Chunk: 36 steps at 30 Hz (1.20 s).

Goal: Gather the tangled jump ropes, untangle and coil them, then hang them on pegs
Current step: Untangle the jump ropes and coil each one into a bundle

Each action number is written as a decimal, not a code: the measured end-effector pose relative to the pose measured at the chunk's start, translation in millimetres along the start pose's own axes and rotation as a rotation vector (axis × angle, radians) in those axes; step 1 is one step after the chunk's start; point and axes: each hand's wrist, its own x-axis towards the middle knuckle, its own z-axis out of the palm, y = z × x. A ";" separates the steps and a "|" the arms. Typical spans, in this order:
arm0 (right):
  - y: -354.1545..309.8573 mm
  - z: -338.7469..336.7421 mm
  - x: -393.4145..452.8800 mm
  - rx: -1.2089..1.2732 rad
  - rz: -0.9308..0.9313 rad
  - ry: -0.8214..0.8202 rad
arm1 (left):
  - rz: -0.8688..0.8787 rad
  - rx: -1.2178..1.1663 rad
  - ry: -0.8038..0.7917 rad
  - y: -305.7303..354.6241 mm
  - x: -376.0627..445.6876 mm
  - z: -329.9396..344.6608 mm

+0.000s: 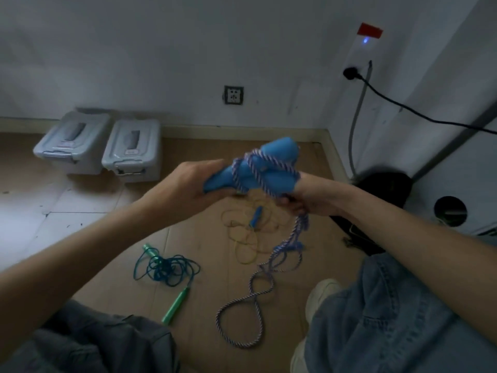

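The person's left hand (193,181) curls round the blue handles (258,168) at centre, steadying them while the right hand (301,195) at three o'clock pinches the wrapped purple-and-white rope (258,267), which trails to the floor at six o'clock, apparently to unwind it.

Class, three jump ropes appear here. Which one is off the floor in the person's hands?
The purple-and-white twisted rope with big blue handles: both hands hold it. The teal rope and yellow rope lie on the floor.
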 end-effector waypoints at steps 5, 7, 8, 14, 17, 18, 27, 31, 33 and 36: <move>-7.1 46.9 -1.7 0.065 -0.093 -0.018 | -0.612 -0.293 0.299 -30.5 9.8 13.2; -15.4 53.6 -6.5 -0.001 -0.126 -0.093 | -0.748 -0.014 0.163 -46.4 6.3 16.2; -19.9 53.1 -9.3 -0.028 -0.146 -0.129 | -0.773 0.120 0.027 -52.9 2.3 17.5; -31.6 31.9 -2.1 0.064 -0.157 0.097 | -0.303 0.515 -0.626 -28.6 -23.9 56.1; -23.6 23.6 7.7 -0.045 -0.113 0.251 | 0.052 0.608 -0.556 -6.5 -26.2 59.0; -20.4 20.6 9.5 -0.206 -0.104 0.311 | 0.197 0.613 -0.509 -0.9 -24.2 54.5; -8.6 25.7 -7.2 -0.367 -0.188 -0.354 | 0.018 -0.163 -0.262 10.4 -0.2 -3.1; 6.0 28.6 5.2 -0.512 -0.094 0.055 | -0.198 -0.642 -0.096 17.0 2.7 -7.8; 8.4 30.2 9.1 -0.390 -0.099 -0.018 | -0.225 -0.694 -0.088 17.8 4.9 -8.5; 2.6 32.8 7.5 0.176 -0.178 -0.145 | -0.331 -0.720 -0.018 17.3 9.2 -11.8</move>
